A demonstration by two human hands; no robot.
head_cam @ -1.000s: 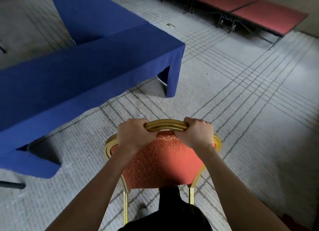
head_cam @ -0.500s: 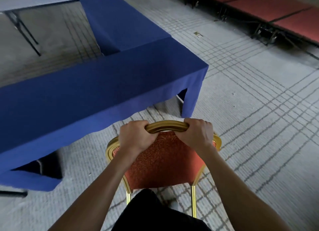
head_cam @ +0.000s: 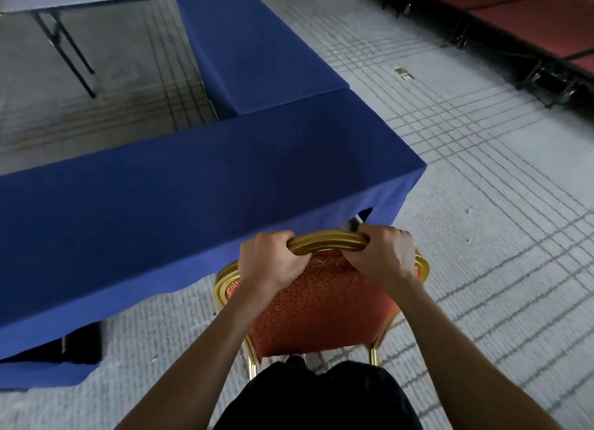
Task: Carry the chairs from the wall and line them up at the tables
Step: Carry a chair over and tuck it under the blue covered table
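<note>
Banquet chair (head_cam: 321, 304), red-padded and gold-framed, was held just before the person, left hand (head_cam: 270, 262) and right hand (head_cam: 382, 256) with fingers clamped over its top rail. Its back was close to the near edge of the blue-draped table (head_cam: 193, 185); squaring it to that edge before release seemed wise. Red stage platforms (head_cam: 514, 21) lay beyond.

We are finding no text, label, brand, number or sign that we can read here. We are seeing only a small plate (head_cam: 403, 74) lying on the carpet (head_cam: 482, 243), and any marks on it are too small and too blurred for reading.
</note>
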